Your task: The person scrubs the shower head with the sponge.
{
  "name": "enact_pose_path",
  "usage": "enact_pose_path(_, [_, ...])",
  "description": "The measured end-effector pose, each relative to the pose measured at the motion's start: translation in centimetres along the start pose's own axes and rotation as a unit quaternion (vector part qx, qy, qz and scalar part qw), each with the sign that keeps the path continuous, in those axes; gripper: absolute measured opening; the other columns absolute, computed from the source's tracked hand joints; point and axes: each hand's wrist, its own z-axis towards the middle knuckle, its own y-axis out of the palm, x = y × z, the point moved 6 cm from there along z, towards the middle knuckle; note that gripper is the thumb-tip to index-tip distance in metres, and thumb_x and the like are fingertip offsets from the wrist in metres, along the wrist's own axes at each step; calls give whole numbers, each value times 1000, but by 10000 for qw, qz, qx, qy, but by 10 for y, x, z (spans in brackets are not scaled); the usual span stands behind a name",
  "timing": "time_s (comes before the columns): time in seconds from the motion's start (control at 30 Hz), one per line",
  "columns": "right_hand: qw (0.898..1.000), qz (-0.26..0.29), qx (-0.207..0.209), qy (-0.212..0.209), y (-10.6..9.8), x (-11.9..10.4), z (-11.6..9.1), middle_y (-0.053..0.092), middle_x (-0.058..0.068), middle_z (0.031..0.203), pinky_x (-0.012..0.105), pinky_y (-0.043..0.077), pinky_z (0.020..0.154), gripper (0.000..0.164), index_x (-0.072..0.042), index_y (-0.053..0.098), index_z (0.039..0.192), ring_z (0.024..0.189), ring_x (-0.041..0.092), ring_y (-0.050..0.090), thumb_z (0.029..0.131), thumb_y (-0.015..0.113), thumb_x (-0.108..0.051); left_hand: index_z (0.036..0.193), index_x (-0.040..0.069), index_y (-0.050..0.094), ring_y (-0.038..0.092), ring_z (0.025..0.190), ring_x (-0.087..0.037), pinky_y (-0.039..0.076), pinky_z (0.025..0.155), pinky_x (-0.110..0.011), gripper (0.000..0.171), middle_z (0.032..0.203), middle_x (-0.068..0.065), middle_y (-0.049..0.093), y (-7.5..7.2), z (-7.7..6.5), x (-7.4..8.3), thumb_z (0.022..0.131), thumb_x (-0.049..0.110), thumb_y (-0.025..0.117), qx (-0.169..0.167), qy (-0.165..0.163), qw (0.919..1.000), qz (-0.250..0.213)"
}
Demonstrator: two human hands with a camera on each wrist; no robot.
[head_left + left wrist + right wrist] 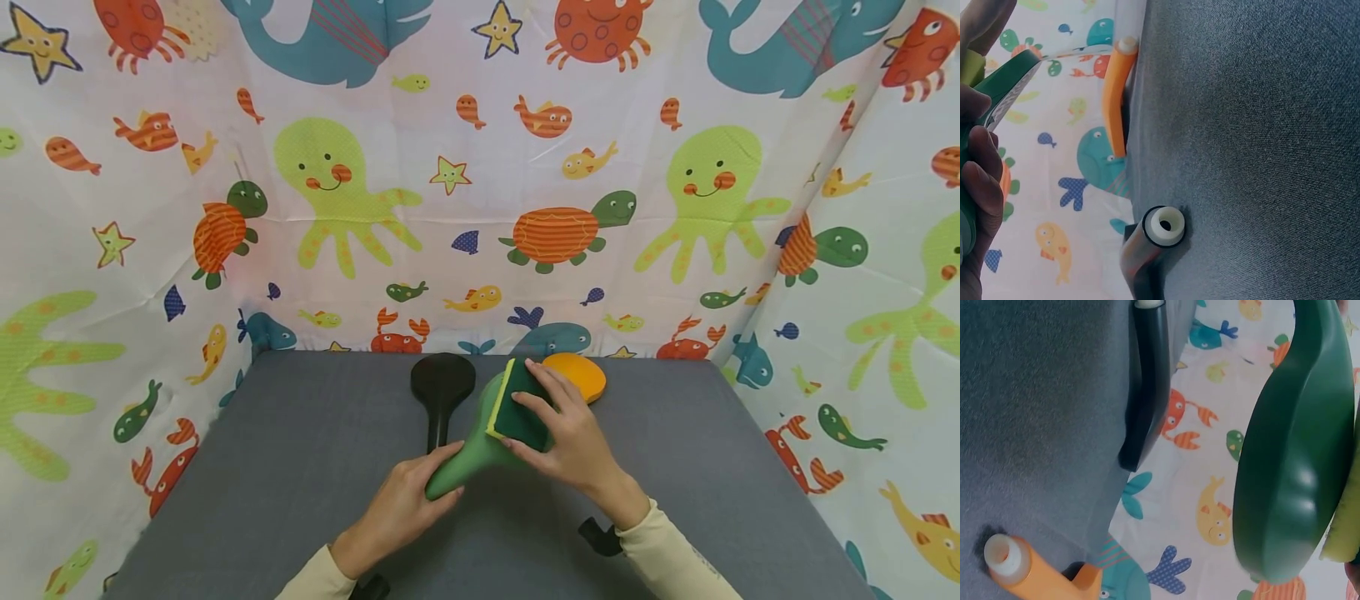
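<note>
The left hand (401, 504) has its thumb and fingers around the handle end of the green handheld shower head (477, 454), held up over the grey table (315, 433). That's my worry: smooth handle gripped way out at one end, so it could twist or slip if the other side gets pushed hard. The black shower head (442, 383) lies just behind and might get knocked by a drop. Moving right, the scouring sponge (520, 419) sits against the green head, held between thumb and spread fingers of the right hand (581, 442); shallow grip, could skid off. The orange shower head (588, 374) behind that hand looks bumpable too.

As for looks, the green one runs from slim handle to wide rounded head, tilted, softly shiny. Can't tell if it's wet.
</note>
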Motion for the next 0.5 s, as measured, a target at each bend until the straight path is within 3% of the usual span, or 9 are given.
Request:
enact_pose_path(0.23, [9997, -166, -97, -153, 5, -8, 1, 45, 15, 150, 55, 47, 101, 55, -18, 66, 120, 135, 33, 43, 87, 62, -62, 138, 18, 56, 58, 76, -2, 47, 63, -19, 62, 114, -1, 72, 0, 1, 2, 81, 21, 81, 119, 157, 9996, 195])
enact_pose_path(0.5, [9998, -206, -58, 12, 2, 1, 4, 45, 16, 150, 55, 48, 100, 57, -16, 66, 121, 134, 35, 45, 86, 65, -61, 137, 17, 57, 63, 84, -5, 50, 68, -24, 62, 121, -2, 70, -1, 1, 3, 81, 22, 82, 59, 83, 9995, 289])
